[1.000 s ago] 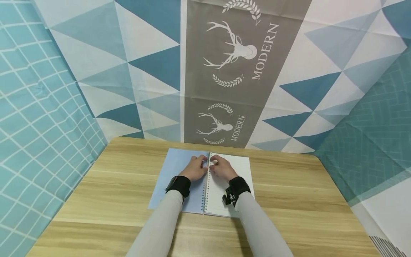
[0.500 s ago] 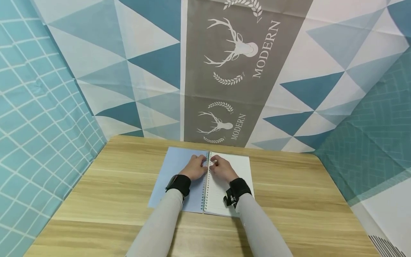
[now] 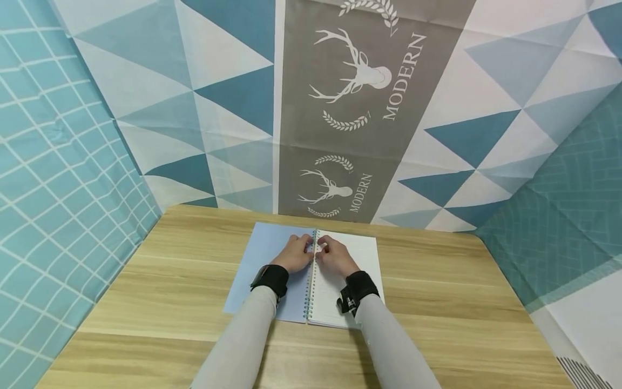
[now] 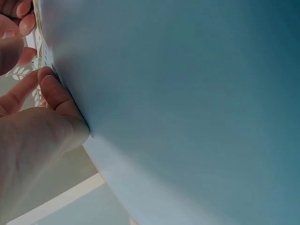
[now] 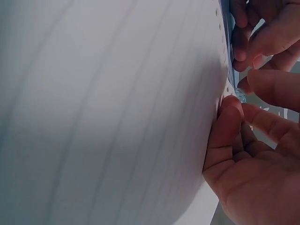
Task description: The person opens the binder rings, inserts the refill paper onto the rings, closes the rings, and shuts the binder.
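An open ring-bound notebook lies on the wooden table, its pale blue cover on the left and white lined pages on the right. Clear greenish rings run down the middle. My left hand rests over the blue side, curled fingertips at the upper part of the binding. From the lined side, my right hand grips the same stretch, thumb and fingers bent inward. The right wrist view shows a clear ring beside those fingertips and punched holes along the page. Fingers partly hide the rings.
The wooden table extends around the notebook on every side. Behind it hangs a patterned cloth with triangles and deer heads. A blue grid cloth covers the left side, a teal cloth the right.
Both hands stay at the upper binding, with only slight finger movement. The notebook remains open in the same place.
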`<action>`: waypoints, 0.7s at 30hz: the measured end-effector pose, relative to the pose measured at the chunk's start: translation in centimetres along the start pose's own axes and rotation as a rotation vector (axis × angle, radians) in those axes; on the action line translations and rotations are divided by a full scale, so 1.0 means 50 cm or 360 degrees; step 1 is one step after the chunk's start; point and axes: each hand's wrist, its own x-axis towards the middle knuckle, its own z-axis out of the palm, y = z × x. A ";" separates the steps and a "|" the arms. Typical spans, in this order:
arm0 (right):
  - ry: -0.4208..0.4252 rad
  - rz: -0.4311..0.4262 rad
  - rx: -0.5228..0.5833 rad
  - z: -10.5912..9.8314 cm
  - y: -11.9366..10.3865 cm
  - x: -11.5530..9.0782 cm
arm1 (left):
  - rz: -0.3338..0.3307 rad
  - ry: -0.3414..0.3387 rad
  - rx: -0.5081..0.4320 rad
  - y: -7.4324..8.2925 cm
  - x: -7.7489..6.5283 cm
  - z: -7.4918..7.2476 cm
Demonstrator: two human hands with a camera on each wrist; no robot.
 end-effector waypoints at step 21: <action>0.0013 -0.0040 0.0071 0.005 -0.001 -0.011 | 0.0070 -0.0005 0.0045 -0.007 0.004 0.005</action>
